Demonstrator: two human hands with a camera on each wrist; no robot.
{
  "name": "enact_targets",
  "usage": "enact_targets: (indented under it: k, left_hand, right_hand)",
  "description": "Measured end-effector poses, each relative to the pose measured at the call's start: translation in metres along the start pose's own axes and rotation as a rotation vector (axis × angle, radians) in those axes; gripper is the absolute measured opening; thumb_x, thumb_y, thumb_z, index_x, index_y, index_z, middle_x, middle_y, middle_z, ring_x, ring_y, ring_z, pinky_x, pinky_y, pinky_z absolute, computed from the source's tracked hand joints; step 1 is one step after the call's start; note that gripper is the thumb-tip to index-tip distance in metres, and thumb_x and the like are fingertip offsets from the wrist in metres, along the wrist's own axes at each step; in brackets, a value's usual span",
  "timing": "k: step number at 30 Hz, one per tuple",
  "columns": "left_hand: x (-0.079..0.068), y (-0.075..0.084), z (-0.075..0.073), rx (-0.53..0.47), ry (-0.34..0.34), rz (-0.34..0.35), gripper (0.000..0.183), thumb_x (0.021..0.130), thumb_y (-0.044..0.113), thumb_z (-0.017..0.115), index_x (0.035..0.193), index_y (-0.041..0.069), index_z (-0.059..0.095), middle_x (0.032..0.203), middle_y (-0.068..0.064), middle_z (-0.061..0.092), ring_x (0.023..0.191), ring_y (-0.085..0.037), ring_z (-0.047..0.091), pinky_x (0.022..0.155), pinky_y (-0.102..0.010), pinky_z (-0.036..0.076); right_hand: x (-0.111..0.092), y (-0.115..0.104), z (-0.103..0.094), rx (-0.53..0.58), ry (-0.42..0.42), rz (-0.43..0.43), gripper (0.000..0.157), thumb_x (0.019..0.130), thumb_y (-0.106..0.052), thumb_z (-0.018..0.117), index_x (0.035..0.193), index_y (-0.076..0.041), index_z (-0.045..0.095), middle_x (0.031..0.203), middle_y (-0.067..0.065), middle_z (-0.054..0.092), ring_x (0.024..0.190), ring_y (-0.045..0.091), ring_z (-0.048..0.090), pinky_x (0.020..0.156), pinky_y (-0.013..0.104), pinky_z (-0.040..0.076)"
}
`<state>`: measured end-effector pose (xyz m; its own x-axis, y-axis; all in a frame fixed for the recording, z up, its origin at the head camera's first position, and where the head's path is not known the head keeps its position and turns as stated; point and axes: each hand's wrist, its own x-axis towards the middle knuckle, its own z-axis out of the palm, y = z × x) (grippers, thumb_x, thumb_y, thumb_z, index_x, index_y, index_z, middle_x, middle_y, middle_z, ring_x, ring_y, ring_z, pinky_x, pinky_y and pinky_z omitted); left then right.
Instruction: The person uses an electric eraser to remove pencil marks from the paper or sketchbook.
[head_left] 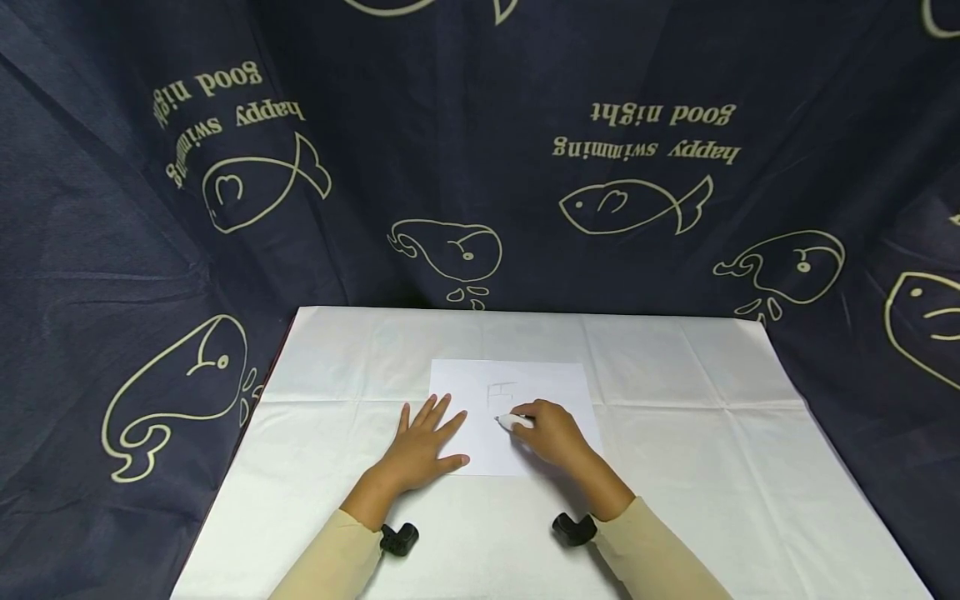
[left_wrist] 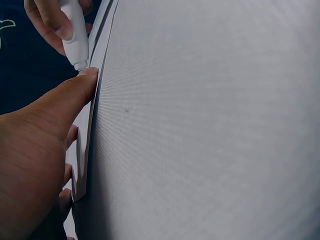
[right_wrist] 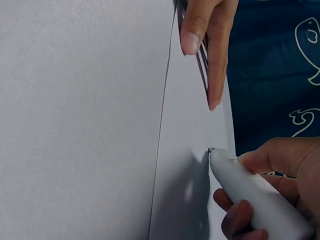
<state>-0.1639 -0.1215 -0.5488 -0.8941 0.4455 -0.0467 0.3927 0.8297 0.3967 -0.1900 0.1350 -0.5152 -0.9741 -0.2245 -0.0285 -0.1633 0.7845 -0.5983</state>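
1. Paper (head_left: 551, 379) lies on the white table (head_left: 675, 483), faint strokes (head_left: 501, 393) near its top; we judge drawing or writing in hand, unfinished.
2. Left hand (head_left: 420, 454): we see fingers spread over the sheet's left side.
3. Right hand (head_left: 555, 433): fingers and thumb pinch the white pen (head_left: 513, 421), tip below the strokes; contact, we can't tell.
4. Next stroke, we judge, calls for a braced sheet and light, steady tip pressure.
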Motion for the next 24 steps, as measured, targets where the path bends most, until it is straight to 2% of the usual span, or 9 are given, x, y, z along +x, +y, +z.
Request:
enact_targets:
  k: [8, 14, 20, 24]
  left_hand:
    - [0.0009, -0.0001, -0.0007, 0.006, -0.004, -0.002, 0.075, 0.095, 0.058, 0.059, 0.158, 0.023, 0.037, 0.171, -0.01, 0.017, 0.159, -0.035, 0.01, 0.122, -0.071, 0.003]
    - [0.0008, -0.0003, -0.0008, -0.004, 0.0, 0.002, 0.075, 0.096, 0.058, 0.059, 0.158, 0.023, 0.037, 0.17, -0.011, 0.017, 0.159, -0.036, 0.01, 0.121, -0.072, 0.002]
    - [0.0003, -0.0002, -0.0006, -0.001, -0.002, 0.002, 0.075, 0.096, 0.058, 0.059, 0.158, 0.023, 0.037, 0.17, -0.011, 0.017, 0.159, -0.036, 0.01, 0.121, -0.071, 0.002]
    - [0.0002, -0.0002, 0.0001, 0.007, -0.001, 0.001, 0.075, 0.096, 0.058, 0.059, 0.158, 0.023, 0.037, 0.17, -0.011, 0.017, 0.159, -0.036, 0.011, 0.121, -0.071, 0.003]
  right_hand:
    - [-0.0012, 0.0014, -0.0028, -0.034, 0.003, 0.013, 0.02, 0.089, -0.019, 0.074, 0.108, -0.013, 0.079, 0.092, 0.004, 0.072, 0.072, 0.013, 0.055, 0.073, 0.036, 0.051]
    - [-0.002, 0.0067, -0.008, -0.033, 0.004, 0.046, 0.023, 0.09, -0.02, 0.074, 0.111, -0.011, 0.078, 0.083, 0.002, 0.066, 0.068, 0.013, 0.05, 0.065, 0.031, 0.045]
    - [-0.0016, 0.0066, -0.007, -0.02, 0.002, 0.04, 0.023, 0.09, -0.019, 0.074, 0.11, -0.01, 0.078, 0.086, 0.002, 0.068, 0.068, 0.013, 0.049, 0.064, 0.03, 0.044]
    - [-0.0013, 0.0036, -0.0038, -0.023, -0.01, 0.022, 0.022, 0.09, -0.019, 0.073, 0.11, -0.011, 0.079, 0.091, 0.003, 0.071, 0.071, 0.013, 0.053, 0.069, 0.033, 0.048]
